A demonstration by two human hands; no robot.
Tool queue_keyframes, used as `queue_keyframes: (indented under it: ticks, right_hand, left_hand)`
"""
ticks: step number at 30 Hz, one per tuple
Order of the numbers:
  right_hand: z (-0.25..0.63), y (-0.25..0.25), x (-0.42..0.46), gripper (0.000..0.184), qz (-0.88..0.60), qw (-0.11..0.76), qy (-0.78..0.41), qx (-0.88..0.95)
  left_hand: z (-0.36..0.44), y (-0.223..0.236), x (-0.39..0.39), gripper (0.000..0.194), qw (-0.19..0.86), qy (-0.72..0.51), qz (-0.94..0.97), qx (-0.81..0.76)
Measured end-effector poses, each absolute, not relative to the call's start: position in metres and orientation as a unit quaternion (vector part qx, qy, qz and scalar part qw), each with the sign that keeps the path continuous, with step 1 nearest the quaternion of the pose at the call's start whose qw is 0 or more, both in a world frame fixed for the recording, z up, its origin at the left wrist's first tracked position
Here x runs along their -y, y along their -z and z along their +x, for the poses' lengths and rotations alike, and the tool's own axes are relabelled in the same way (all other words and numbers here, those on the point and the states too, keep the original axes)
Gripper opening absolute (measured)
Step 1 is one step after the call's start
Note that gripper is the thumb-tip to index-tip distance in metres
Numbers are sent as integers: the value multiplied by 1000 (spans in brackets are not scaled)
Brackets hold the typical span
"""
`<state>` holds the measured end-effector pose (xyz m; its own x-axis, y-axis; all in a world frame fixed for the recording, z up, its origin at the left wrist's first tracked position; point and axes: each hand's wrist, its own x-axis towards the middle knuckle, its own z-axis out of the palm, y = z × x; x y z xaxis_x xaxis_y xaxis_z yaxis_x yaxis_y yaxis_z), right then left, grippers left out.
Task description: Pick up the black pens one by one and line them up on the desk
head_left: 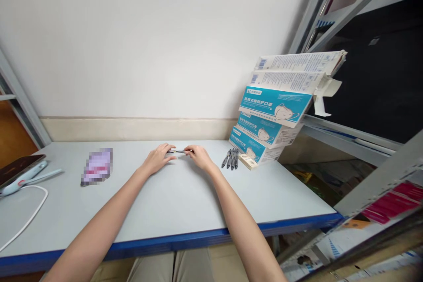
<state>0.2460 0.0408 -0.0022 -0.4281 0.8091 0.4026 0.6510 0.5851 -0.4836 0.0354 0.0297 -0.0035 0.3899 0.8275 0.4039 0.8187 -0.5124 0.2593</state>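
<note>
A slim dark pen [179,152] lies crosswise between my two hands, just above or on the tabletop. My left hand [157,159] curls around its left end, with the thumb and the forefinger on either side of it. The other end sits in the pinched fingertips of my right hand [198,157]. Part of the pen is hidden by the fingers. To the right of my right hand, several dark pens [230,159] lie side by side. Close against them is a small cream-coloured box [247,161].
Blue and white mask boxes [271,103] are stacked at the back right, beside a metal shelf rack [366,189]. On the left lie a blurred purple packet [97,166], a light blue device [26,178], a white cable [42,205] and a dark phone-like slab [20,167]. The table has a blue front edge [185,240].
</note>
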Motion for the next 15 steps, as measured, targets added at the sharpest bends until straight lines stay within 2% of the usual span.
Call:
queue_keyframes:
  ticks: [4,10,13,15]
  right_hand:
    - [248,2,-42,24,-444,314,-120,831]
    - [252,3,-46,26,-456,249,-167,838]
    - [251,-2,-42,25,-464,236,-161,838]
    - [246,-5,-35,22,-476,240,-105,839]
  left_hand:
    - [32,2,-34,35,83,-199,826,-522]
    - [32,7,-32,28,-89,-176,844,-499]
    - [32,6,-29,28,-94,-180,843,-498]
    - [34,7,-29,28,-64,-204,838,-501]
